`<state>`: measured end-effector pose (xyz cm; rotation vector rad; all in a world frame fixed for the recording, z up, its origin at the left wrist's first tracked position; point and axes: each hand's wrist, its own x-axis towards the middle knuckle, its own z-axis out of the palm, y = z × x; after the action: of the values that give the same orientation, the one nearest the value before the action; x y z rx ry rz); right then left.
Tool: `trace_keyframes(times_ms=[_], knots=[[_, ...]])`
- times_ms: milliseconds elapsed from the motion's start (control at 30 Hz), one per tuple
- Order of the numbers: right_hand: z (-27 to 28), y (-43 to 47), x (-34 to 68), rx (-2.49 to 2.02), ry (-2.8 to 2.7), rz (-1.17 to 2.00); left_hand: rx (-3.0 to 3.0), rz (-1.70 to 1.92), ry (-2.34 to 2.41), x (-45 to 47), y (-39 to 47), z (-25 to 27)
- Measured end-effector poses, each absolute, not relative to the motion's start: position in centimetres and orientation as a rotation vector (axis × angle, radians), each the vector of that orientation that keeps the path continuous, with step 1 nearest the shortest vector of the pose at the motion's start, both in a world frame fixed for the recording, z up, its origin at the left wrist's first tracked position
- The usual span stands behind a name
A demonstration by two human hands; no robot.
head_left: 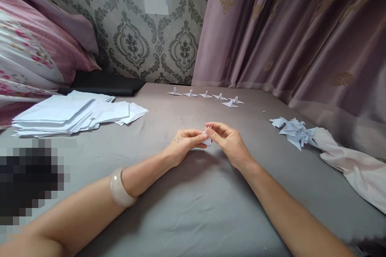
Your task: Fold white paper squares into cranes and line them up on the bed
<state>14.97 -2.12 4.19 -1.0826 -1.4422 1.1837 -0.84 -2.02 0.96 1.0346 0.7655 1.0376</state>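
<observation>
A small folded piece of white paper (207,141) is pinched between my two hands, above the middle of the grey sheet (193,204). My left hand (186,143) grips its left side with thumb and fingers. On the other side, my right hand (226,139) has thumb and fingertips closed on the paper's upper right edge. Fingers cover much of the paper, so its full shape is hidden. Beyond the hands, several folded paper figures with flat, pointed wings (206,94) stand in a row, with one (230,104) set nearer to me.
Stacked white paper sheets (57,108) lie at the left, before a black flat item (105,83). A heap of folded paper pieces (297,131) rests at the right beside a pale cloth (346,158). Purple curtains (271,28) hang along the right; patterned wallpaper (129,44) is behind.
</observation>
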Motion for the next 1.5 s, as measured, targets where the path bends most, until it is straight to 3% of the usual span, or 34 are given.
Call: trace_keyframes(times_ms=[200,367,800,1167,1500], knots=[[4.0,-2.2,14.7,-1.078,-1.491,1.012,1.051,1.003,0.751,-0.7,-2.3,1.1],[3.7,-2.0,14.4,-1.139,-1.449,1.135,0.914,1.048,0.814,-0.6,-2.2,1.5],[1.5,-1.3,14.3,-1.251,-1.427,1.011,0.761,1.106,0.812,-0.7,-1.6,1.3],[2.4,1.4,15.6,-1.433,-1.421,1.318,1.114,0.959,1.145,-1.5,1.0,0.7],[0.3,3.3,16.3,-1.528,-1.884,0.785,1.476,0.911,1.517,-0.1,2.2,0.2]])
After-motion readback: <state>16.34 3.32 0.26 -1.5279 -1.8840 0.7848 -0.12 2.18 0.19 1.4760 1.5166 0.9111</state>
